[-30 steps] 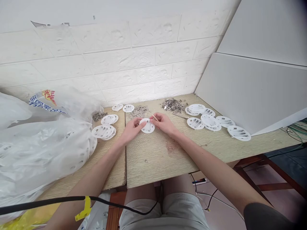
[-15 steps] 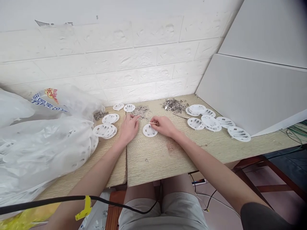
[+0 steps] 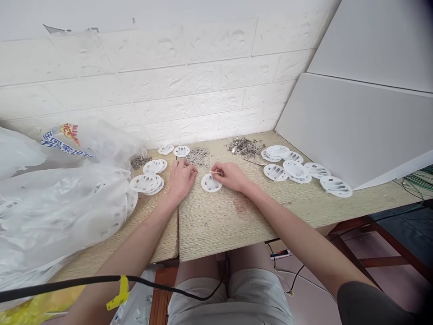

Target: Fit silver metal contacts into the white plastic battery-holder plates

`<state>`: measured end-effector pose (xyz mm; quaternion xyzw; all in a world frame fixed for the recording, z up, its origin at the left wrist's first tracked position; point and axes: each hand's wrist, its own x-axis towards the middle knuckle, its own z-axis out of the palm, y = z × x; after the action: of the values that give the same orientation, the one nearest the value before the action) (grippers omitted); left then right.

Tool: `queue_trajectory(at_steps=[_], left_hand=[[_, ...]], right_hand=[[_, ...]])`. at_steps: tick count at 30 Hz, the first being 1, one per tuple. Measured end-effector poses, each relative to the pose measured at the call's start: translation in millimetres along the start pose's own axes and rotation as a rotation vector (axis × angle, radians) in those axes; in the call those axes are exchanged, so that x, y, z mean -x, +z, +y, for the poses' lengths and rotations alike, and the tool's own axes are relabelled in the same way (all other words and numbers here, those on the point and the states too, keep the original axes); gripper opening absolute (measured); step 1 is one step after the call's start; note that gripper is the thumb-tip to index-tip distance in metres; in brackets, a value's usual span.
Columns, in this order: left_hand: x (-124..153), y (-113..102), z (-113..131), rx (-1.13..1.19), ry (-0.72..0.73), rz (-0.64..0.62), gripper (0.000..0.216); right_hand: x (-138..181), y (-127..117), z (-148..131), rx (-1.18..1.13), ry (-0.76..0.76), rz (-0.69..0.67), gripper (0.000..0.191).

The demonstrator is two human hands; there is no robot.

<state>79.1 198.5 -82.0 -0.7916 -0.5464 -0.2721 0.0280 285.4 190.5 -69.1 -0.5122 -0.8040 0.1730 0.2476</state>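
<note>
A round white slotted plastic disc [image 3: 210, 184] lies flat on the table between my hands. My right hand [image 3: 232, 176] rests at its right edge, closed around a thin pale stick [image 3: 215, 172] whose tip points left over the disc. To the left, my left hand [image 3: 181, 179] sits low over the table with curled fingers, thumb and fingertips close together. Whatever they pinch, if anything, is too small to make out. Just beyond those fingertips spreads a heap of small silvery metal pieces [image 3: 199, 156].
A darker metal heap [image 3: 245, 146] lies behind my right hand, another small heap [image 3: 140, 161] at left. Stacked white discs [image 3: 296, 171] spread rightward; more discs [image 3: 145, 183] lie left beside a bulky plastic bag [image 3: 67, 203]. A grey panel [image 3: 355, 122] leans at right.
My left hand has drawn slightly back from the metal heap, its fingers now more curled. The right hand keeps the stick at the disc. The whole view has shifted slightly.
</note>
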Motion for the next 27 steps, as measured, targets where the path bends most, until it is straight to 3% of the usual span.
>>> queue_trajectory(at_steps=[6, 12, 15, 18, 22, 27], left_hand=[[-5, -3, 2, 0.135, -0.045, 0.008, 0.013], [-7, -10, 20, 0.889, -0.321, -0.101, 0.011], [-6, -13, 27, 1.132, -0.410, -0.099, 0.019], [-5, -13, 30, 1.222, -0.451, -0.092, 0.023], [-3, -10, 31, 1.218, -0.466, -0.090, 0.023], [-1, -10, 34, 1.154, -0.438, -0.103, 0.025]], right_hand=[[0, 0, -1, 0.000, 0.018, -0.004, 0.015], [1, 1, 0, 0.078, -0.013, 0.054, 0.019], [2, 2, 2, 0.119, -0.060, 0.088, 0.021], [2, 2, 1, 0.050, -0.095, 0.145, 0.023], [0, 3, -5, -0.274, -0.162, 0.186, 0.020], [0, 5, -10, -0.466, -0.112, 0.228, 0.021]])
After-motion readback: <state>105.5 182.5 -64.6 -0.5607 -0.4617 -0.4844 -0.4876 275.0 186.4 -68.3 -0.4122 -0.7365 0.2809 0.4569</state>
